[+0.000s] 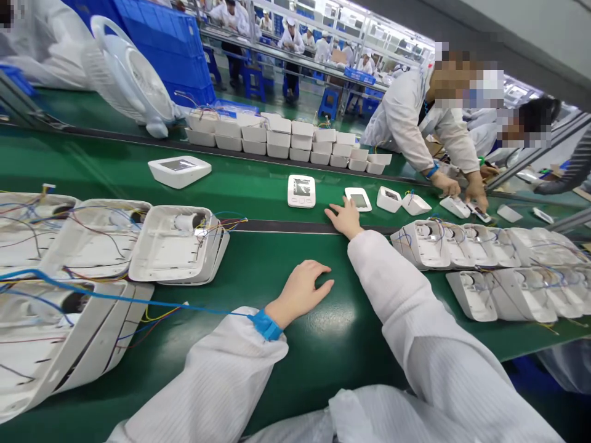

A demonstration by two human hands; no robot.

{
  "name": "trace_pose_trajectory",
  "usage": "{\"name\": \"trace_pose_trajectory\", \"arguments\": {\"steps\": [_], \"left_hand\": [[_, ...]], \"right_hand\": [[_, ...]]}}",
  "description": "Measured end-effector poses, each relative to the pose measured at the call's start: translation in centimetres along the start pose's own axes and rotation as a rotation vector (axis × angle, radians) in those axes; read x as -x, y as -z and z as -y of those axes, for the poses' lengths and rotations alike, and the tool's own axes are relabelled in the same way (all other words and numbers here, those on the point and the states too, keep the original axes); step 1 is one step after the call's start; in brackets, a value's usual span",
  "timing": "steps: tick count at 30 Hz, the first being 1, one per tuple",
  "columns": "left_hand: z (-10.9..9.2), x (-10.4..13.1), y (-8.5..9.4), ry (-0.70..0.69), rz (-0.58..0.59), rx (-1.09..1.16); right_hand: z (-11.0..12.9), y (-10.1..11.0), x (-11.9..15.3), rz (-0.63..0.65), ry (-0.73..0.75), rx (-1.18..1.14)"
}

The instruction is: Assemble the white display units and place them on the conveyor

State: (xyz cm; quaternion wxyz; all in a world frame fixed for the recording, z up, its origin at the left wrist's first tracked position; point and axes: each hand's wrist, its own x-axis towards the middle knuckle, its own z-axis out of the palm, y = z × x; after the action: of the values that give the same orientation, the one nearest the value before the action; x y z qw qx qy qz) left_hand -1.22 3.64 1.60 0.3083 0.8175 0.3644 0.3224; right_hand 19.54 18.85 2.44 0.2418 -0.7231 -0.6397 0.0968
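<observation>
My right hand [345,216] reaches out over the green work surface with its fingers spread. Its fingertips are at the near left edge of a white device housing with a grey screen [359,199]; whether they touch it I cannot tell. My left hand [302,290] hovers nearer to me, holding nothing, thumb and fingers apart. A blue wrist strap [266,324] with a blue cord is around that wrist. Left of the right hand lies a white blood pressure monitor [301,192], with its screen and buttons facing up.
Open white housings with wires [173,243] are stacked at left; more housings [429,243] stand in rows at right. White casings [253,147] line the far side beside a fan [132,74]. A co-worker's hands [462,191] handle devices at far right.
</observation>
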Motion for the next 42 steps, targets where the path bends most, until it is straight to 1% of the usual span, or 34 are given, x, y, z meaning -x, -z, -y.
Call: {"name": "trace_pose_trajectory", "arguments": {"steps": [3,5,6,10,12,13,14,16,17,18,19,22,24,25,26,27,28,29,30,31,32,34,37,39,40,42], "left_hand": [[0.1,0.0,0.0,-0.001,-0.002,0.007],[0.1,0.0,0.0,0.0,0.001,0.009],[0.2,0.0,0.0,0.001,0.004,0.008],[0.2,0.0,-0.1,0.007,0.015,0.001],[0.2,0.0,-0.1,0.009,0.018,0.003],[0.2,0.0,0.0,0.009,0.017,0.007],[0.1,0.0,0.0,0.008,0.015,0.014],[0.1,0.1,0.0,0.014,0.006,0.041],[0.1,0.1,0.0,0.023,-0.001,0.064],[0.1,0.1,0.1,0.038,-0.011,0.092],[0.1,0.1,0.1,0.06,-0.026,0.125],[0.6,-0.2,-0.1,0.165,-0.115,0.288],[1.1,-0.5,-0.3,0.262,-0.213,0.472],[1.3,-0.7,-0.4,0.302,-0.268,0.583],[1.6,-0.8,-0.5,0.335,-0.32,0.701],[1.7,-0.9,-0.6,0.362,-0.365,0.826],[1.8,-1.0,-0.6,0.383,-0.391,0.959],[1.7,-1.1,-0.6,0.401,-0.389,1.097],[1.5,-1.1,-0.4,0.419,-0.371,1.23],[1.3,-1.2,-0.2,0.442,-0.346,1.344],[1.0,-1.3,0.0,0.466,-0.322,1.433],[0.5,-1.4,0.5,0.512,-0.298,1.532],[0.1,-1.6,0.8,0.567,-0.302,1.579],[0.1,-1.7,0.8,0.579,-0.272,1.578],[0.2,-1.7,0.8,0.584,-0.24,1.572],[0.3,-1.5,0.6,0.597,-0.157,1.551]], "right_hand": [[-1.5,0.6,-1.4,0.055,-0.143,0.196],[-2.0,0.6,-1.9,0.075,-0.211,0.233],[-2.0,0.5,-1.9,0.069,-0.223,0.232],[-1.6,0.1,-1.2,-0.022,-0.223,0.235],[-1.6,0.2,-0.7,-0.092,-0.194,0.202],[-1.7,0.3,-0.5,-0.151,-0.164,0.133],[-1.9,0.5,-0.3,-0.231,-0.137,0.002],[-2.4,0.8,0.2,-0.409,-0.12,-0.359],[-2.7,0.9,0.5,-0.479,-0.135,-0.528],[-2.9,1.0,0.9,-0.518,-0.162,-0.651],[-3.0,1.0,1.5,-0.53,-0.189,-0.729],[-2.5,0.4,4.4,-0.468,-0.215,-0.826],[-1.4,-0.2,7.3,-0.366,-0.189,-0.971],[-0.8,-0.4,8.9,-0.281,-0.159,-1.087],[0.0,-0.6,10.5,-0.169,-0.122,-1.174],[0.7,-0.8,12.0,-0.039,-0.079,-1.2],[1.4,-0.8,13.3,0.098,-0.025,-1.167],[2.0,-0.7,14.4,0.218,0.04,-1.086],[2.5,-0.6,15.3,0.306,0.104,-0.983],[3.0,-0.5,15.9,0.359,0.165,-0.873],[3.3,-0.3,16.2,0.373,0.215,-0.761],[3.7,0.2,16.4,0.301,0.274,-0.52],[3.8,0.7,16.2,0.083,0.351,-0.211],[3.7,0.8,16.2,-0.031,0.456,-0.153],[3.7,0.8,16.3,-0.051,0.522,-0.167],[3.6,0.8,16.4,-0.042,0.636,-0.227]]}}
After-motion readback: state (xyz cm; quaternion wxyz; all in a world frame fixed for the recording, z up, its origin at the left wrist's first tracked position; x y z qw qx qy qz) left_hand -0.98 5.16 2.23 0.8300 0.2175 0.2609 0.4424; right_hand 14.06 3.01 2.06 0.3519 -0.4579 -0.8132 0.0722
